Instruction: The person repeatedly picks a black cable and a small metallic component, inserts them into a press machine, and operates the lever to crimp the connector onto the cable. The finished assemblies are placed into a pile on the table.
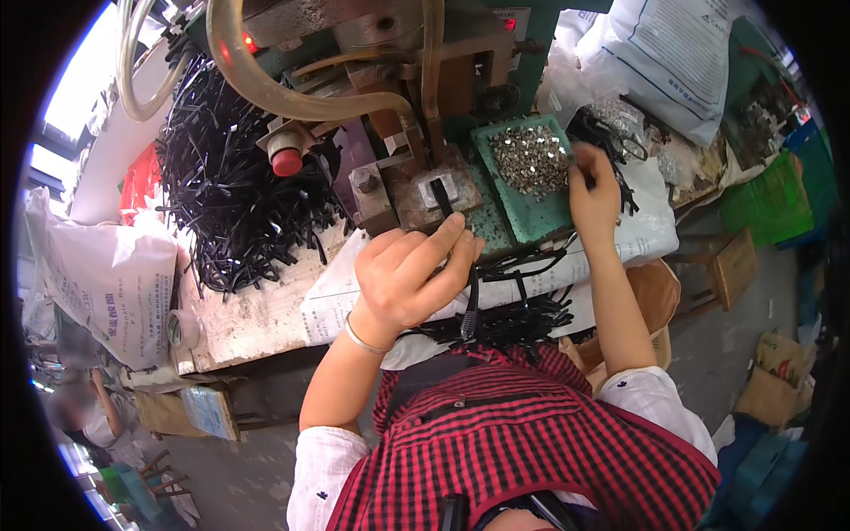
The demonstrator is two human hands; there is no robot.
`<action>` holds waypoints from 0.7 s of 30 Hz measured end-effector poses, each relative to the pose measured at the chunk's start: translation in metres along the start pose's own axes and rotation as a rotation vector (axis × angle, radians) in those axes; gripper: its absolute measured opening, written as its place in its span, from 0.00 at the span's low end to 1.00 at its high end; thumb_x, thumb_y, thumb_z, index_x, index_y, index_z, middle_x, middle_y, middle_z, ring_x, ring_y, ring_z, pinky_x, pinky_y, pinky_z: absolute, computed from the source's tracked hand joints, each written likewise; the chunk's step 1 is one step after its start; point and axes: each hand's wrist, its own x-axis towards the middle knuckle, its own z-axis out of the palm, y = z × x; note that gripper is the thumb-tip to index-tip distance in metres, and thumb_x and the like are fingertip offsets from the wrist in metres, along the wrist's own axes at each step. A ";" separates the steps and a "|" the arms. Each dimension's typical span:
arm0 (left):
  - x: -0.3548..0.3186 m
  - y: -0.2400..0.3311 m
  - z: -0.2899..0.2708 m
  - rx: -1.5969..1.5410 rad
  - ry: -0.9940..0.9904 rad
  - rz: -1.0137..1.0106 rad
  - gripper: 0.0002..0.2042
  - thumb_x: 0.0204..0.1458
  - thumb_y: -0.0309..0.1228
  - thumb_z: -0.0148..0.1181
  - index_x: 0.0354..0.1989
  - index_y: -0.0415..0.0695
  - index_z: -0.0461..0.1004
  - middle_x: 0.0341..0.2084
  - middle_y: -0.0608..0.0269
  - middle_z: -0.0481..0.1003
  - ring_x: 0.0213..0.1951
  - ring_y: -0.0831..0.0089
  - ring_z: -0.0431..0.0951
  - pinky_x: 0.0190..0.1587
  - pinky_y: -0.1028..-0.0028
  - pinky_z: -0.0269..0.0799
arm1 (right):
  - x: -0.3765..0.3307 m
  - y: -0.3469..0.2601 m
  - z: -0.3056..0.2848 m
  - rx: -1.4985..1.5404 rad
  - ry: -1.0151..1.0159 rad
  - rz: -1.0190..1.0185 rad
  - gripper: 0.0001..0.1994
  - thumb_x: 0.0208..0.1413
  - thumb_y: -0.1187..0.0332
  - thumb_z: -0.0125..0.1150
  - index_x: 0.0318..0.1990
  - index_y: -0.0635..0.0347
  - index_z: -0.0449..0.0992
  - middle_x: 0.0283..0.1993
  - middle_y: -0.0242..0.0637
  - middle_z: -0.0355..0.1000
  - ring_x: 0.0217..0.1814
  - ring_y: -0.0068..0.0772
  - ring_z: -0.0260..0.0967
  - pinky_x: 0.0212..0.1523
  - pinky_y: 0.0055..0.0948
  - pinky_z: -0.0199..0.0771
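Observation:
My left hand [412, 274] pinches a thin black strap [442, 196], whose tip lies on the small metal block of a bench press [414, 196]. A black ribbed length [470, 314] hangs below the same fingers. To the right stands a green tray [529, 228] with a heap of tiny shiny metal pieces [534, 161]. My right hand [595, 196] is at the tray's right edge, fingers bent and closed together. Anything between those fingertips is too small or hidden to make out.
A big pile of black straps [243, 186] lies left of the press. More black straps [522, 311] lie along the near edge. A red button [286, 161] and thick hoses [292, 99] are near the press. White sacks [664, 57] stand behind; another person [102, 411] is far left.

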 end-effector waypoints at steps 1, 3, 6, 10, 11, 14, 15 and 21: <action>0.001 -0.003 0.001 0.001 -0.002 0.004 0.10 0.46 0.26 0.76 0.35 0.45 0.80 0.39 0.62 0.83 0.21 0.79 0.73 0.22 0.78 0.66 | -0.006 -0.012 -0.007 -0.101 -0.095 -0.043 0.12 0.55 0.75 0.64 0.47 0.61 0.80 0.45 0.42 0.81 0.48 0.40 0.78 0.52 0.34 0.76; -0.003 0.002 0.000 0.016 -0.014 -0.022 0.10 0.45 0.26 0.76 0.34 0.45 0.81 0.39 0.62 0.83 0.21 0.80 0.73 0.22 0.78 0.66 | -0.030 -0.026 -0.013 -0.256 -0.282 -0.067 0.09 0.52 0.74 0.66 0.41 0.60 0.82 0.42 0.42 0.80 0.46 0.45 0.76 0.51 0.38 0.75; -0.002 0.005 -0.004 -0.009 -0.019 -0.060 0.13 0.44 0.24 0.78 0.37 0.45 0.81 0.38 0.59 0.85 0.20 0.76 0.76 0.21 0.77 0.68 | -0.036 -0.036 -0.004 -0.448 -0.330 -0.178 0.06 0.49 0.71 0.70 0.35 0.57 0.82 0.38 0.41 0.76 0.47 0.49 0.72 0.51 0.44 0.72; -0.003 0.015 -0.019 -0.077 -0.134 -0.197 0.14 0.44 0.24 0.76 0.41 0.42 0.82 0.43 0.56 0.85 0.23 0.72 0.79 0.24 0.74 0.71 | -0.032 -0.032 0.012 -0.576 -0.312 -0.288 0.06 0.49 0.70 0.71 0.33 0.58 0.80 0.37 0.42 0.75 0.46 0.51 0.72 0.48 0.48 0.71; -0.007 0.023 -0.017 -0.113 -0.080 -0.257 0.14 0.45 0.24 0.75 0.41 0.42 0.83 0.45 0.56 0.84 0.24 0.74 0.78 0.26 0.75 0.71 | -0.033 -0.034 0.012 -0.557 -0.291 -0.282 0.06 0.50 0.70 0.70 0.33 0.59 0.80 0.36 0.42 0.76 0.44 0.51 0.73 0.47 0.48 0.72; -0.032 0.045 -0.049 -0.064 -0.030 -0.311 0.16 0.42 0.21 0.70 0.43 0.44 0.84 0.46 0.55 0.84 0.24 0.75 0.75 0.26 0.75 0.71 | -0.043 -0.034 0.008 -0.418 -0.220 -0.094 0.05 0.53 0.71 0.67 0.35 0.61 0.79 0.35 0.43 0.79 0.40 0.48 0.78 0.44 0.44 0.75; -0.039 0.049 -0.075 -0.009 -0.079 -0.383 0.16 0.42 0.20 0.68 0.42 0.45 0.85 0.44 0.55 0.84 0.24 0.74 0.76 0.26 0.75 0.71 | -0.043 -0.023 0.003 -0.372 -0.218 -0.091 0.05 0.54 0.72 0.66 0.37 0.62 0.79 0.36 0.43 0.79 0.39 0.45 0.79 0.44 0.39 0.76; -0.027 -0.028 -0.112 0.405 0.107 -0.679 0.08 0.49 0.15 0.71 0.37 0.39 0.85 0.32 0.59 0.82 0.33 0.66 0.79 0.39 0.70 0.74 | -0.031 -0.039 0.005 -0.290 -0.158 -0.199 0.07 0.60 0.76 0.63 0.44 0.62 0.83 0.37 0.41 0.80 0.40 0.44 0.78 0.45 0.38 0.75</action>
